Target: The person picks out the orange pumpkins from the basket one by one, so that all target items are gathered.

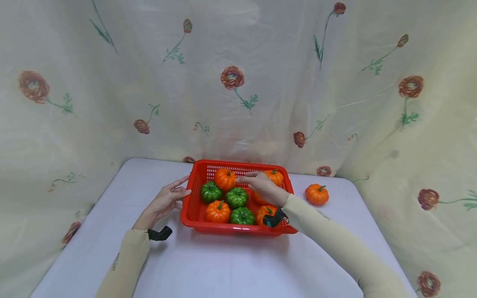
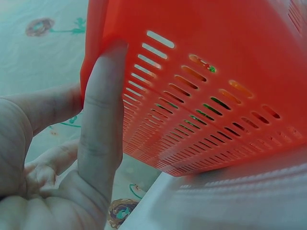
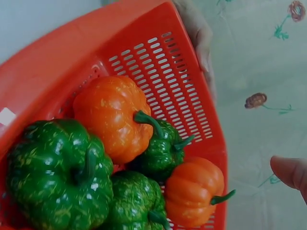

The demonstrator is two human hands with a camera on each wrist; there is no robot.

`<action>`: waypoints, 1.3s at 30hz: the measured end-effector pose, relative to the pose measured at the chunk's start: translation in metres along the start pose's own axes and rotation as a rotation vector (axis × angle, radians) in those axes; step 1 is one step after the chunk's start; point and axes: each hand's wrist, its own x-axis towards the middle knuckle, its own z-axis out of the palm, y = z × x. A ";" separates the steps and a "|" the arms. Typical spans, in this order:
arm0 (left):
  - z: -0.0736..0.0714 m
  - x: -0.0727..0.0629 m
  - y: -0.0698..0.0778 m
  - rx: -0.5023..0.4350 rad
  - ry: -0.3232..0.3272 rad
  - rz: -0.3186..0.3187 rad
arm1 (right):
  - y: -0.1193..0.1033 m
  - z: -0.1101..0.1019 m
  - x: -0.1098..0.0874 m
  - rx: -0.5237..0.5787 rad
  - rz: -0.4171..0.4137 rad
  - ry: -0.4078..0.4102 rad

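Observation:
A red plastic basket [image 1: 238, 230] with slotted walls holds several small orange pumpkins [image 1: 218, 212] and three green pumpkins [image 1: 236, 198]. My left hand [image 1: 164, 203] pinches the basket's left rim; in the left wrist view one finger [image 2: 101, 110] lies along the outer wall. Over the basket's right half is my right hand [image 1: 263, 187], its fingers pointing left near the back-left orange pumpkin [image 1: 225, 179]. The right wrist view has only a fingertip [image 3: 288, 171] at the right edge, apart from the pumpkins. My right hand and wrist partly cover the pumpkins on the right.
A single orange pumpkin [image 1: 316, 194] lies on the white table [image 1: 231, 265], to the right of the basket. A pale curtain [image 1: 238, 124] with printed flowers hangs behind the table and along its sides. Each wrist carries a black camera mount [image 1: 160, 234].

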 end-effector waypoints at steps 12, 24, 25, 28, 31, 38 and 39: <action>-0.002 0.003 -0.003 0.000 -0.012 0.014 | 0.019 0.020 0.035 0.042 -0.044 -0.012; -0.003 0.002 0.000 -0.030 0.002 -0.005 | 0.020 0.034 0.060 0.009 -0.027 -0.001; -0.002 0.002 0.000 -0.030 0.002 -0.008 | 0.021 0.034 0.062 0.002 -0.023 0.003; -0.002 0.002 0.000 -0.027 0.005 -0.014 | 0.022 0.034 0.065 -0.027 -0.023 0.013; -0.001 0.003 0.000 -0.023 0.005 -0.015 | 0.021 0.034 0.069 -0.054 -0.018 0.025; -0.003 0.002 0.000 -0.018 0.011 -0.011 | 0.020 0.038 0.070 -0.127 -0.009 0.045; -0.003 0.002 -0.001 -0.017 0.010 -0.012 | 0.020 0.038 0.070 -0.136 -0.007 0.043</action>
